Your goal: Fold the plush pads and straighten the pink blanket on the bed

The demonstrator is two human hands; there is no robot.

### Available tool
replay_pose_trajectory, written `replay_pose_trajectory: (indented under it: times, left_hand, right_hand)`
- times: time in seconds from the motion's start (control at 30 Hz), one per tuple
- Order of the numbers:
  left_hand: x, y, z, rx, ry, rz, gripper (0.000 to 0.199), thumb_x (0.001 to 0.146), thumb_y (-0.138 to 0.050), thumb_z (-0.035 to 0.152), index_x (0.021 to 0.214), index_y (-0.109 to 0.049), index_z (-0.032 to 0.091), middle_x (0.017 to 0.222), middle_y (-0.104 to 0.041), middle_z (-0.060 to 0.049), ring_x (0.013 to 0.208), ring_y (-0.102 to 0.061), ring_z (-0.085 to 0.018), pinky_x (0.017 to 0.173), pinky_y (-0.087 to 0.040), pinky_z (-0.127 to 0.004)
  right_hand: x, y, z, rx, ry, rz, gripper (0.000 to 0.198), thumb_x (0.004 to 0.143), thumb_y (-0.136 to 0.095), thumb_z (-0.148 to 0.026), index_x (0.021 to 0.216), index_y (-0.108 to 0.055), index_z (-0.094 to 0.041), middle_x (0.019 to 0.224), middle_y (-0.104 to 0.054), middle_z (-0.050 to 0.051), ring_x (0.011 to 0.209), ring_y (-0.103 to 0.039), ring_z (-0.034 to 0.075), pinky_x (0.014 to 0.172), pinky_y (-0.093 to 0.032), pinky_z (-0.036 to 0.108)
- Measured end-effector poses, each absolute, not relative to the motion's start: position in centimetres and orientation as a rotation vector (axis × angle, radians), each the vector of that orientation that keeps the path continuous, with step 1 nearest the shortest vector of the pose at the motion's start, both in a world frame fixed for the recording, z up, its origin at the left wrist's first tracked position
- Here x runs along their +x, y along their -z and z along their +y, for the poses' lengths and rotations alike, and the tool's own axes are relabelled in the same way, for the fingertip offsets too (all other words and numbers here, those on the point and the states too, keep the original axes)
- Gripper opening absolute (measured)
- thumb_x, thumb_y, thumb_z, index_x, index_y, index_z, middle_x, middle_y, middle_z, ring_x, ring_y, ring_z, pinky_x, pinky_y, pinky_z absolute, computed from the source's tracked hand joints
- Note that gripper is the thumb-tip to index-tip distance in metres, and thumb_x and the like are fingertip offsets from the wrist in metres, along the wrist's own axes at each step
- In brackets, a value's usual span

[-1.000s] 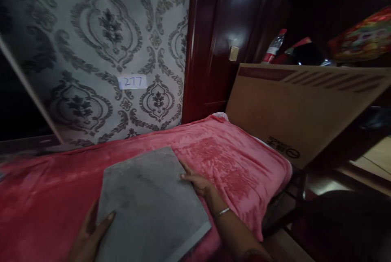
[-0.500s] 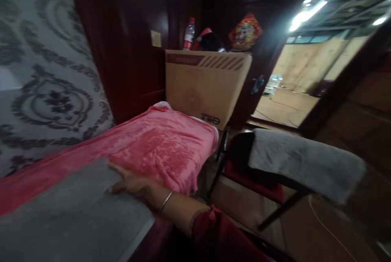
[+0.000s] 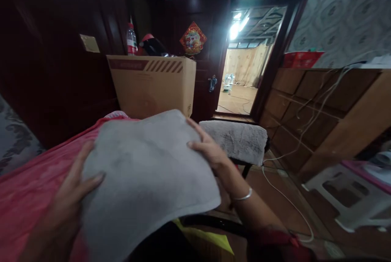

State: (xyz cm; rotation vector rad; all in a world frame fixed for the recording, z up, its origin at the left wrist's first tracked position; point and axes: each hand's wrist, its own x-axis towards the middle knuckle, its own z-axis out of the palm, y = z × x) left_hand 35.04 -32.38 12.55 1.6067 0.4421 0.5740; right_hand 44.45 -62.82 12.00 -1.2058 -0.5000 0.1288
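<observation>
A grey towel (image 3: pixel 149 164) is held up in front of me, stretched between both hands and slightly curved. My left hand (image 3: pixel 71 191) grips its left edge, thumb on the near face and the other fingers partly hidden behind. At the upper right edge, my right hand (image 3: pixel 210 146) holds it the same way; a silver bangle circles that wrist. Below and to the left, a pink plush blanket (image 3: pixel 27 197) covers a bed-like surface. A yellow piece of material (image 3: pixel 210 238) shows beneath the towel's lower edge.
Behind the blanket stands a cardboard box (image 3: pixel 149 91) with a bottle (image 3: pixel 131 40) on top. A chair with a grey fluffy cover (image 3: pixel 238 140) is ahead to the right. A white cable (image 3: pixel 290 197) trails over the floor near a white stool (image 3: pixel 345 193). A doorway (image 3: pixel 238 62) opens beyond.
The grey towel, earlier lying flat with one hand on it, is now lifted and held in both hands. My view has turned to the right, and the left hand has come into sight.
</observation>
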Motion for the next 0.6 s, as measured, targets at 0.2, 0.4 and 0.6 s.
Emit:
replay_pose_trajectory:
  times: [0.2, 0.4, 0.6]
  left_hand:
    - [50.1, -17.7, -45.3, 1.346, -0.091, -0.404, 0.101, 0.066, -0.075, 0.017, 0.158, -0.036, 0.033, 0.156, -0.05, -0.004, 0.122, -0.064, -0.025, 0.094, -0.058, -0.033]
    - [59.7, -15.4, -56.6, 1.349, 0.088, -0.451, 0.096, 0.066, -0.064, 0.001, 0.156, -0.04, 0.023, 0.142, -0.062, -0.009, 0.096, -0.068, -0.015, 0.084, -0.055, -0.024]
    - [61.9, -12.0, -58.7, 1.439, 0.166, -0.243, 0.083, 0.067, -0.067, 0.002, 0.148, -0.052, 0.013, 0.12, -0.071, -0.012, 0.074, -0.065, -0.011, 0.07, -0.053, -0.022]
  right_hand:
    - [46.5, -16.5, -78.5, -1.458, 0.327, -0.307, 0.101, 0.071, -0.081, -0.029, 0.16, -0.034, -0.032, 0.141, -0.06, 0.007, 0.108, -0.066, 0.029, 0.084, -0.06, 0.04]
    - [49.9, -13.5, -88.3, -1.552, 0.494, -0.035, 0.101, 0.066, -0.08, -0.027, 0.157, -0.038, -0.031, 0.127, -0.068, 0.005, 0.089, -0.07, 0.023, 0.07, -0.06, 0.032]
    - [51.2, -8.8, -90.2, -1.511, 0.47, 0.143, 0.089, 0.056, -0.081, -0.028, 0.142, -0.056, -0.027, 0.114, -0.071, 0.003, 0.081, -0.068, 0.018, 0.065, -0.056, 0.027]
